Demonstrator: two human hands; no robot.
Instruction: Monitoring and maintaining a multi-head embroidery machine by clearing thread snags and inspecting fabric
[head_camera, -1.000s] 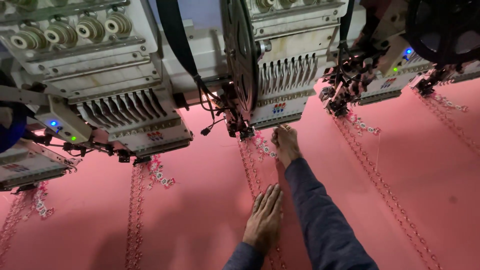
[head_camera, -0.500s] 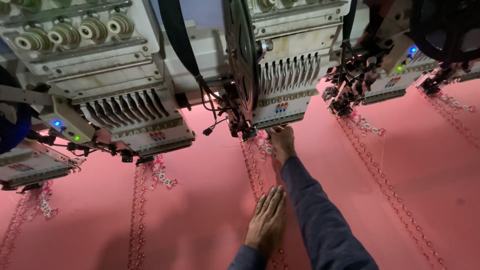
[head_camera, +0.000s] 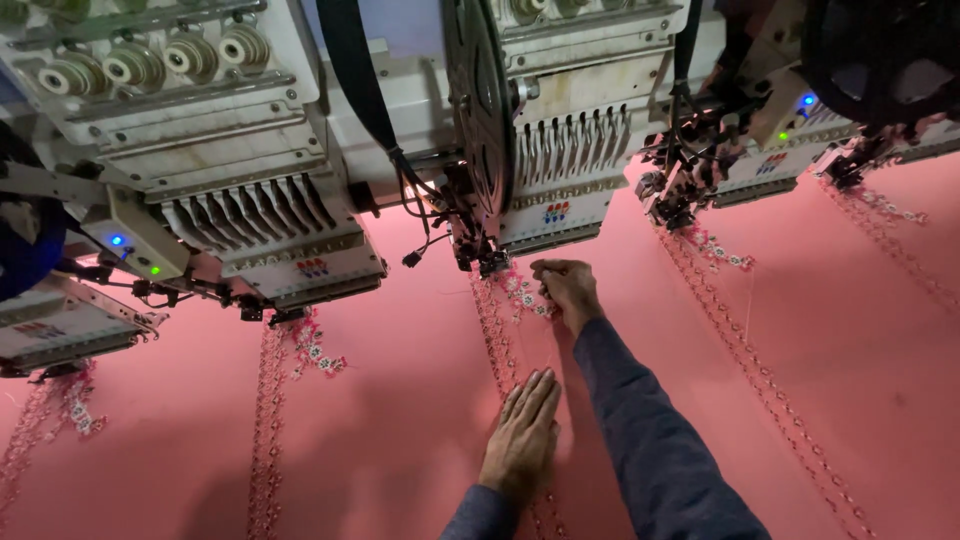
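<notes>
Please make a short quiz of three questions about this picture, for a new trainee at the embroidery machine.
1. True or false: the left hand lies flat on the pink fabric.
2. Where is the right hand? A) on a thread spool B) at the stitched band just below the middle embroidery head C) in the air
3. What colour is the right sleeve?

Key: 1 true; 2 B; 3 dark blue.

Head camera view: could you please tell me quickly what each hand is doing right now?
Left hand: open, flat on the pink fabric.
Right hand: fingers pinched at the embroidered strip; what it grips cannot be told.
</notes>
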